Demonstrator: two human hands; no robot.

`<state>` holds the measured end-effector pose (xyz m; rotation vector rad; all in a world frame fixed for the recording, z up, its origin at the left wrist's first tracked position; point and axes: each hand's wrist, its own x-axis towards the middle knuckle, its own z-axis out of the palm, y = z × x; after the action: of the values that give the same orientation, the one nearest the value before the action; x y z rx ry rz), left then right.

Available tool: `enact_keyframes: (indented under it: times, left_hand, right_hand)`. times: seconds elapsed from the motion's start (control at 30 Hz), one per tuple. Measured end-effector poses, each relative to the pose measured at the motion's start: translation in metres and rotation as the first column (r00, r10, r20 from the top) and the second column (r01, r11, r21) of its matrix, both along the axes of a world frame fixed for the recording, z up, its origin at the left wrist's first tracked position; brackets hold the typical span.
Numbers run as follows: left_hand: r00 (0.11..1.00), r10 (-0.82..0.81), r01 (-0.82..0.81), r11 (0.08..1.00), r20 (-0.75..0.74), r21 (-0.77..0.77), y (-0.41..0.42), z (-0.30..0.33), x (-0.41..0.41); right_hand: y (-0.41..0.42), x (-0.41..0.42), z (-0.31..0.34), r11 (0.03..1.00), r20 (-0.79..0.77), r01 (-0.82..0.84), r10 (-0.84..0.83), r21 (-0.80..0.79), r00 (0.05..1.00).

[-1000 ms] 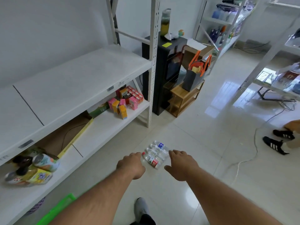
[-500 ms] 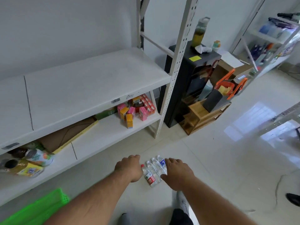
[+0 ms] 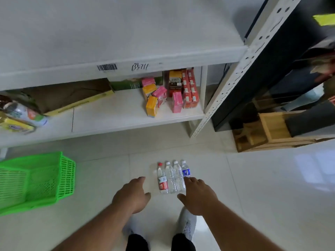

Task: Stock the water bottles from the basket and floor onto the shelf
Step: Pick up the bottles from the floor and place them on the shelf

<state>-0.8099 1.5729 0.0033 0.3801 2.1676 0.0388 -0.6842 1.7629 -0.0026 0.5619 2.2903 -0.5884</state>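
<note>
Several small water bottles (image 3: 172,177) lie side by side on the tiled floor, caps pointing toward the shelf; the leftmost has a red cap and red label, the rightmost a blue label. My left hand (image 3: 132,193) hovers just left of the row, fingers apart, holding nothing. My right hand (image 3: 198,195) reaches in from the right, fingers spread, its fingertips over the blue-labelled bottle. The white shelf (image 3: 126,69) stands ahead, its upper board bare. A green plastic basket (image 3: 34,180) sits on the floor at the left; its contents do not show.
The lower shelf board (image 3: 117,118) holds pink, orange and red cartons (image 3: 163,98), a flat cardboard box (image 3: 68,98) and cans (image 3: 21,115) at left. A perforated shelf post (image 3: 226,84), a black cabinet (image 3: 272,69) and a wooden rack (image 3: 268,131) stand at right. My shoes (image 3: 187,225) are below.
My view has tilted down and closer to the floor. The bottles now lie straight ahead, both hands have spread to either side of the row, and the green basket has come fully into view.
</note>
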Motion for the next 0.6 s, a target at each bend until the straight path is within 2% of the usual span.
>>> enact_keyframes:
  times: [0.3, 0.4, 0.5, 0.6]
  left_hand:
    - [0.976, 0.206, -0.204, 0.978, 0.070, -0.045, -0.011, -0.278, -0.008]
    - [0.947, 0.301, -0.300, 0.954, 0.108, -0.030, -0.018, -0.372, -0.003]
    - [0.919, 0.369, -0.372, 0.928, 0.140, -0.005, -0.019, -0.451, 0.007]
    - [0.896, 0.409, -0.419, 0.908, 0.169, 0.022, -0.015, -0.514, 0.016]
  right_hand:
    - [0.004, -0.033, -0.289, 0.996, 0.098, 0.052, -0.044, -0.078, 0.994]
    - [-0.001, -0.041, -0.379, 0.990, 0.109, 0.121, -0.113, -0.070, 0.988]
    - [-0.006, -0.054, -0.449, 0.975, 0.073, 0.209, -0.204, -0.068, 0.976]
    - [-0.011, -0.066, -0.503, 0.974, 0.045, 0.221, -0.219, -0.045, 0.975]
